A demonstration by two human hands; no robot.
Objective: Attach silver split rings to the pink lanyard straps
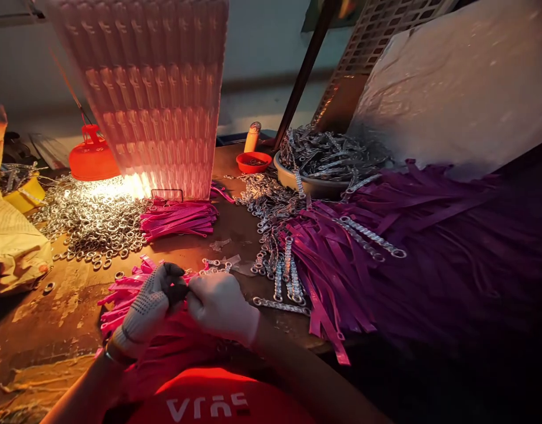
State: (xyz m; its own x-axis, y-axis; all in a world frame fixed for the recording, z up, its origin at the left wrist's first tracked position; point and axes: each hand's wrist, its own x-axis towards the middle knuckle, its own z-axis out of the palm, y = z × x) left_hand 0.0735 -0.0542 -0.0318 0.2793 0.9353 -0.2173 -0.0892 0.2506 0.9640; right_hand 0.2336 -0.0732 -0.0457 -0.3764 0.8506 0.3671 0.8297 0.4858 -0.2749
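My left hand (154, 303), in a dotted work glove with dark fingertips, is closed over a heap of pink straps (125, 294) near the table's front edge. Its fingertips meet those of my right hand (222, 303), which wears a pale glove and is closed in a fist-like pinch. What lies between the fingers is too small and hidden to make out. Just beyond the hands are a few metal chain pieces (215, 263). Silver chain strips (282, 277) lie to the right, beside a large pile of purple straps (341, 265).
A red lamp (92, 156) lights a mound of metal rings (94, 218). Behind a pink strap bundle (178, 219) stands a ribbed translucent panel (165, 100). Further back are a red dish (253, 162) and a basin (313, 187) heaped with chains. A yellow container (26, 194) sits left.
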